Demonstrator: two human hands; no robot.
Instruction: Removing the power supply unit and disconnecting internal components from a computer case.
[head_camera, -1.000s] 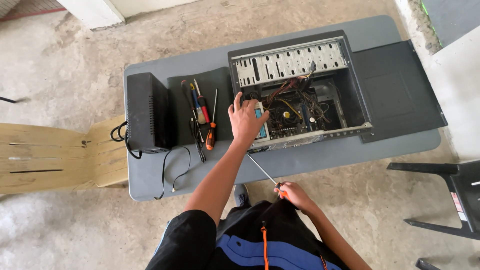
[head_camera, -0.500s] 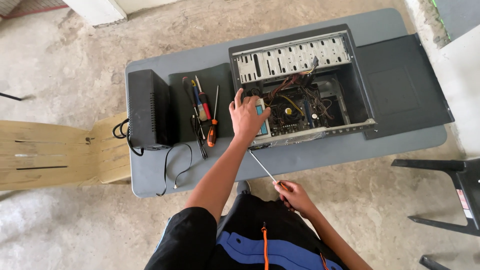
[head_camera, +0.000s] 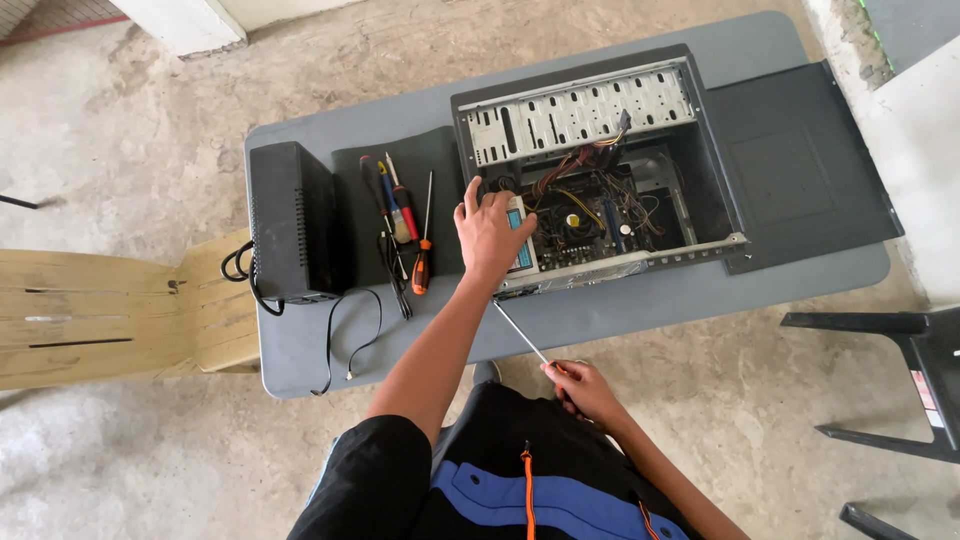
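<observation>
An open desktop computer case (head_camera: 585, 110) lies on its side on a grey table (head_camera: 640, 300), its board and wires exposed. My left hand (head_camera: 490, 235) rests on the case's near left corner, fingers curled over a blue and white part there. My right hand (head_camera: 585, 390) is low by my lap, closed on the handle of a long screwdriver (head_camera: 522, 335) whose thin shaft points up toward the case's front edge.
A black power supply box (head_camera: 290, 220) with trailing cables sits at the table's left. Several screwdrivers (head_camera: 405, 215) lie on a dark mat beside it. The case's side panel (head_camera: 800, 165) lies at right. A wooden bench (head_camera: 110, 310) stands left, a black chair (head_camera: 900, 370) right.
The hands and tools have hardly moved; only the view shifts slightly. My left hand stays on the case corner and my right keeps the screwdriver.
</observation>
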